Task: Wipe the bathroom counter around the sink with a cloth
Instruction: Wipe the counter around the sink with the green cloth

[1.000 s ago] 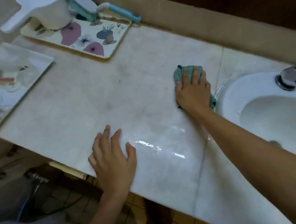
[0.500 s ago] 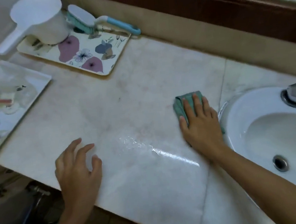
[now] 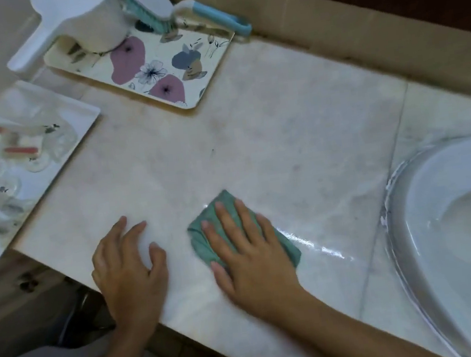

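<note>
Right hand point(image 3: 250, 254) pressed flat, fingers spread, on green cloth point(image 3: 206, 239) at 6 o'clock of counter point(image 3: 283, 142). Left hand point(image 3: 129, 270) empty, splayed. Risk: leftward stroke nudging overhanging white tray point(image 3: 76, 115) at 9 o'clock.

Counter point(image 3: 282, 130) mid open; floral tray point(image 3: 184, 74) blocks back-left, sink point(image 3: 407, 215) right.

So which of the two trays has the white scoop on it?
The floral tray at the back by the wall; the white scoop sits on its far-left end. The plain white tray at the counter's left edge holds small clear items instead.
</note>
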A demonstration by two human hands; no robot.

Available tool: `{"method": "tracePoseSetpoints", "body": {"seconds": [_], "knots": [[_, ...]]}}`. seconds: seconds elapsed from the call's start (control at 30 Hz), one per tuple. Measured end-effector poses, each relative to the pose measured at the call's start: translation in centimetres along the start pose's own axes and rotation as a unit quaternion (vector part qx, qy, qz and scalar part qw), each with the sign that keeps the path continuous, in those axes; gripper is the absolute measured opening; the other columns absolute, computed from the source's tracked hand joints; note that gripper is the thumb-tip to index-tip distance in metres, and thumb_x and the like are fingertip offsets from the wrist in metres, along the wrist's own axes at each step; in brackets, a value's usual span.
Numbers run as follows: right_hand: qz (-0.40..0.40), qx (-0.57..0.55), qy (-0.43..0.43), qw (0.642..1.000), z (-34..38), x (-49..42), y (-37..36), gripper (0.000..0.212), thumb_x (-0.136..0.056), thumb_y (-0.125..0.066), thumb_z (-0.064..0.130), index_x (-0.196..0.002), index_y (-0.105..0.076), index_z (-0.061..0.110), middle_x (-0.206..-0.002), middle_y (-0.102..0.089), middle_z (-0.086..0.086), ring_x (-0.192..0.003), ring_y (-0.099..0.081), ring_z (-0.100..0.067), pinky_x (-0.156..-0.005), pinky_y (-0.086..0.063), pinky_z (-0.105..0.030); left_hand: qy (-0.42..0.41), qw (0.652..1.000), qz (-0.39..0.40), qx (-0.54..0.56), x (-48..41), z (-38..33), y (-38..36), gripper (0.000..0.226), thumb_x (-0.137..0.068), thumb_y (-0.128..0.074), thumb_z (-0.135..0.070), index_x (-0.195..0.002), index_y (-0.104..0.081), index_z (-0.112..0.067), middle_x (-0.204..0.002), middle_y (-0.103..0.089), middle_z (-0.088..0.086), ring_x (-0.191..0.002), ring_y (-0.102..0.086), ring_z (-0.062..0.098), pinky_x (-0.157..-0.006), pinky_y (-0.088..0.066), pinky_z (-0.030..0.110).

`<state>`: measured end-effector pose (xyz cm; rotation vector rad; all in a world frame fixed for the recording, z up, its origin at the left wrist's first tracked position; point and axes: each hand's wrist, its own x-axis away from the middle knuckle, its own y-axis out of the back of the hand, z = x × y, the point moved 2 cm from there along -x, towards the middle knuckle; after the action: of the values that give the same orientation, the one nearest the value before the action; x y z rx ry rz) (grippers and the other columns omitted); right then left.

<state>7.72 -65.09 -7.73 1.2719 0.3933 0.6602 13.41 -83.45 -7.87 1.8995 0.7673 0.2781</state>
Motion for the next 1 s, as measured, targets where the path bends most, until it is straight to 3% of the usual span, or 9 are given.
{"method": "tracePoseSetpoints", "body": {"seconds": [0.1,0.17,0.23,0.37,0.47,0.63,0.83,0.9,1.0], "knots": [[0.005,0.025,0.046,0.999,-4.8,2.8,0.6,0.058,-0.094,-0.036,0.05,-0.149,-0.029,0.032,-0.159,-0.02,-0.002,-0.147,-0.014,-0.029,-0.113,-0.019,-0.047,-0.014,1.0,0.001,0.0,0.0,-0.3,-0.1,0.046,-0.086,-0.043,-0.037,-0.126,-0.058,-0.019,-0.145,-0.045,0.001,-0.13,-0.037,0.03,-0.105,-0.027,0.039],[-0.019,0.056,-0.037,0.998,-9.8,0.6,1.9,0.058,-0.093,-0.033,0.051,-0.148,-0.03,0.032,-0.158,-0.024,-0.003,-0.146,-0.019,-0.029,-0.111,-0.025,-0.048,-0.013,1.0,0.001,0.005,0.1,-0.6,-0.3,0.045,-0.086,-0.044,-0.036,-0.126,-0.058,-0.019,-0.145,-0.046,0.0,-0.13,-0.037,0.028,-0.105,-0.027,0.039],[-0.025,0.054,-0.151,0.987,-13.6,-4.3,3.5,0.059,-0.095,-0.026,0.05,-0.151,-0.021,0.031,-0.161,-0.013,-0.004,-0.147,-0.01,-0.028,-0.114,-0.019,-0.048,-0.008,1.0,0.001,0.012,0.0,-0.9,-0.7,0.043,-0.086,-0.046,-0.034,-0.125,-0.059,-0.021,-0.144,-0.046,-0.001,-0.129,-0.037,0.027,-0.103,-0.028,0.039],[-0.038,0.024,-0.255,0.966,-11.9,-15.0,4.0,0.062,-0.097,-0.018,0.047,-0.153,-0.008,0.022,-0.161,0.0,-0.01,-0.147,0.004,-0.034,-0.117,-0.006,-0.052,-0.004,1.0,-0.003,0.009,-1.0,-0.8,-0.9,0.041,-0.086,-0.049,-0.03,-0.124,-0.058,-0.021,-0.143,-0.046,-0.001,-0.128,-0.037,0.026,-0.1,-0.029,0.039],[-0.029,0.011,-0.199,0.98,-4.9,-15.9,1.6,0.062,-0.097,-0.02,0.046,-0.153,-0.009,0.021,-0.161,-0.002,-0.01,-0.147,0.004,-0.035,-0.117,-0.005,-0.052,-0.002,1.0,0.0,0.013,-1.2,-0.2,-0.7,0.038,-0.088,-0.049,-0.027,-0.124,-0.06,-0.022,-0.143,-0.046,-0.004,-0.129,-0.036,0.024,-0.1,-0.027,0.036],[0.0,-0.013,-0.03,0.999,4.7,-5.8,-2.1,0.062,-0.098,-0.026,0.049,-0.153,-0.011,0.025,-0.162,0.0,-0.006,-0.147,0.009,-0.03,-0.118,-0.003,-0.049,0.027,0.999,-0.018,0.042,-1.9,1.2,-0.4,0.038,-0.099,-0.034,-0.031,-0.123,-0.063,-0.025,-0.143,-0.048,-0.007,-0.13,-0.036,0.02,-0.103,-0.023,0.031],[0.076,0.053,0.096,0.991,-0.2,9.3,-1.5,0.061,-0.099,-0.026,0.052,-0.153,-0.009,0.03,-0.162,-0.001,-0.002,-0.148,0.006,-0.025,-0.117,-0.009,-0.045,0.016,0.999,0.002,0.039,-0.8,2.2,-0.8,0.033,-0.093,-0.05,-0.028,-0.123,-0.062,-0.024,-0.145,-0.046,-0.004,-0.132,-0.035,0.023,-0.105,-0.028,0.04],[0.064,0.071,0.05,0.994,-4.9,10.2,-0.4,0.059,-0.098,-0.026,0.051,-0.152,-0.013,0.032,-0.162,-0.004,0.001,-0.149,0.001,-0.022,-0.116,-0.015,-0.043,0.008,0.999,0.005,0.047,-0.3,1.9,-1.1,0.034,-0.089,-0.055,-0.026,-0.122,-0.062,-0.022,-0.145,-0.046,-0.002,-0.131,-0.036,0.025,-0.103,-0.03,0.042],[0.008,0.057,-0.174,0.983,-10.5,7.1,1.5,0.062,-0.095,-0.027,0.052,-0.152,-0.011,0.034,-0.162,-0.002,0.003,-0.148,0.0,-0.02,-0.117,-0.014,-0.043,0.0,0.998,0.014,0.054,-0.3,1.5,-1.2,0.035,-0.088,-0.054,-0.027,-0.122,-0.061,-0.022,-0.145,-0.046,-0.002,-0.132,-0.035,0.025,-0.103,-0.03,0.043]]}}
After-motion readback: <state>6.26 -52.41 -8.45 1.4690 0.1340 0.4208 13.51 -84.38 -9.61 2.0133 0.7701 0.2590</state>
